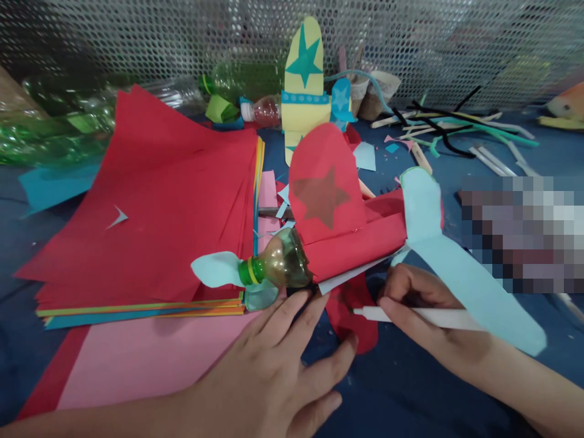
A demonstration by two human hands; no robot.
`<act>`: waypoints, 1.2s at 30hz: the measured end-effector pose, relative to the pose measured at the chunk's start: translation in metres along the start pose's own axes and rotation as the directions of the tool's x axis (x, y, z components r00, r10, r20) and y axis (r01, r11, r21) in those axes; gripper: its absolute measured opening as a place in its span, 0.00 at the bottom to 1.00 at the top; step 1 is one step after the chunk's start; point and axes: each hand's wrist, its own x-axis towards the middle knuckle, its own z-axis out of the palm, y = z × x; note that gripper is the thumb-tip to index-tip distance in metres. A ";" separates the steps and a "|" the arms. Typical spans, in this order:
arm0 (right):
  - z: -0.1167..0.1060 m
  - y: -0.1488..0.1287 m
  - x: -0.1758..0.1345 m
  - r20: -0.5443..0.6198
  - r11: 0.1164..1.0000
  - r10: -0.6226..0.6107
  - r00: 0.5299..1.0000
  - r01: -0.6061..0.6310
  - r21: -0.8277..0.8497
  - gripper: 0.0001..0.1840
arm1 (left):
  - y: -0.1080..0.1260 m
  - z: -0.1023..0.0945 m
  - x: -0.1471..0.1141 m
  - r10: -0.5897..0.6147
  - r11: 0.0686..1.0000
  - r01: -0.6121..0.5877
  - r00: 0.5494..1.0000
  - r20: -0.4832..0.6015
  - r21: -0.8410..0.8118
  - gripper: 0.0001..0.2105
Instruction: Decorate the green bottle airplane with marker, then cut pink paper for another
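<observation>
A toy plane made from a plastic bottle (285,258) and red paper lies in front of me, its green-capped neck pointing left. Pale blue paper blades stick out by the cap. Its upper red wing (328,182) carries a brown star; a pale blue tail (422,204) is at the right. My left hand (292,359) rests with fingers spread beside the bottle, fingertips at the lower red wing (365,337). In my right hand (417,295) is a white marker (376,314), its tip at that wing. Part of the wing is hidden under the body.
Left lies a stack of coloured paper (182,201), red on top, over a pink sheet (146,359). A yellow paper plane (305,109) stands behind, near green bottles (249,79) and a metal mesh (182,36). Pipe cleaners (456,125) lie back right; scissors (274,212) are partly hidden.
</observation>
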 end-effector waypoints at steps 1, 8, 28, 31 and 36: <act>0.000 0.000 0.000 0.004 1.000 -0.004 1.000 0.004 -0.002 0.13 | 0.000 0.000 0.001 0.000 1.000 0.000 1.000 0.004 0.000 0.18; -0.002 -0.001 0.000 0.001 0.999 -0.032 1.000 0.032 -0.041 0.12 | 0.000 0.000 0.001 -0.013 1.000 0.013 1.000 0.024 0.006 0.17; -0.005 0.000 -0.002 0.035 0.997 0.026 0.999 -0.023 -0.077 0.13 | 0.001 0.000 0.000 -0.004 1.000 0.003 1.000 0.022 0.024 0.18; 0.004 0.002 -0.001 -0.061 0.999 -0.010 0.998 0.008 -0.036 0.14 | 0.001 -0.003 0.001 -0.009 1.000 0.008 0.999 0.032 0.030 0.18; 0.017 0.009 0.002 -0.348 1.000 0.011 0.937 -0.004 0.020 0.11 | 0.001 -0.004 0.002 -0.003 0.999 0.001 0.999 0.037 0.042 0.17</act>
